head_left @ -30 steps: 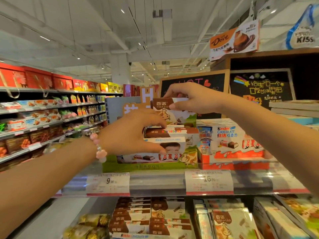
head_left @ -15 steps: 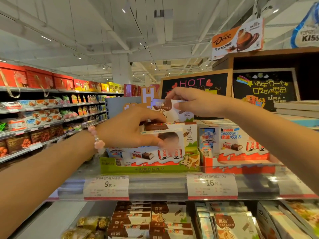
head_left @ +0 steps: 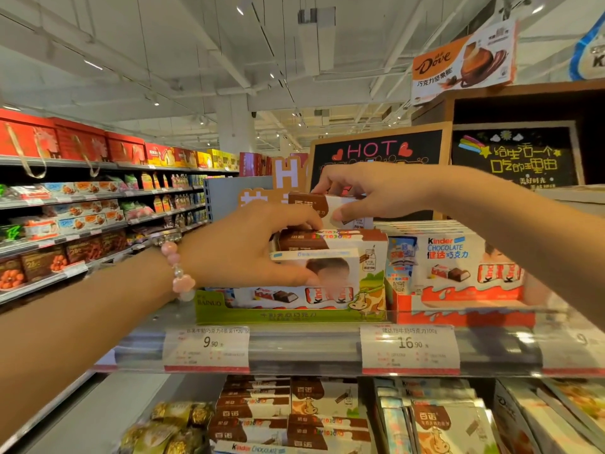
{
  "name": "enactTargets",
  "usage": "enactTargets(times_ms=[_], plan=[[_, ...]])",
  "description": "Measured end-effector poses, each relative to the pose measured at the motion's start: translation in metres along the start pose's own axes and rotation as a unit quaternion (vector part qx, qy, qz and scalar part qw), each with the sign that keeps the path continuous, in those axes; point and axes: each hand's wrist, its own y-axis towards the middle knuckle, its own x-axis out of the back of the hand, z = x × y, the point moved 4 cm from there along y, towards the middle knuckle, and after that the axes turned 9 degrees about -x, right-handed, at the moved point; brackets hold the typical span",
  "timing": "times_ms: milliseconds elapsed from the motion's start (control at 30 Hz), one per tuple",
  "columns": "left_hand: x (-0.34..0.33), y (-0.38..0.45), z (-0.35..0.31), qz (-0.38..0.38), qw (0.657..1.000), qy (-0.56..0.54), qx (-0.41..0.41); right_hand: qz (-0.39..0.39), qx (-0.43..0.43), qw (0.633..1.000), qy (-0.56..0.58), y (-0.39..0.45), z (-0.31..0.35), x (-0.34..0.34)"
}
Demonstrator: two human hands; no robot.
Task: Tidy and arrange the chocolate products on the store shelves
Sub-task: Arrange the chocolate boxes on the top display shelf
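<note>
A green display tray on the upper shelf holds brown-and-white chocolate boxes with a white Kinder box standing at their front. My left hand grips the Kinder box, thumb on its face and fingers over its top edge. My right hand pinches another brown-and-white chocolate box by its top and lower edge, holding it just above the stack in the tray. A red tray of larger Kinder boxes stands directly to the right.
Price tags hang on the clear shelf rail. The shelf below holds more brown-and-white boxes, gold-wrapped chocolates and other packs. A HOT chalkboard sign stands behind the tray. An aisle with stocked shelves runs on the left.
My right hand has lowered the brown-and-white box closer to the stack. My left hand has kept its grip on the front Kinder box. The view has dropped slightly.
</note>
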Motion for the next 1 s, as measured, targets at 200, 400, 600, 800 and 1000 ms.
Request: enactTargets(times_ms=[200,400,600,800,1000], plan=[[0.004,-0.001,0.001,0.015,0.999,0.031,0.003,-0.032,0.013,0.997,-0.062,-0.015,-0.002,-0.011],[0.017,-0.019,0.019,0.019,0.996,0.035,0.086,-0.076,0.061,0.995,0.011,-0.022,0.01,-0.001],[0.021,-0.026,0.026,-0.004,0.994,0.021,0.11,0.053,-0.017,0.995,-0.079,0.006,0.017,-0.001],[0.021,-0.025,0.022,-0.014,0.996,0.032,0.087,0.117,-0.04,0.986,-0.111,0.021,0.02,-0.007],[0.021,-0.027,0.013,-0.043,0.998,0.033,0.012,0.158,-0.039,0.977,-0.137,0.021,0.026,-0.012]])
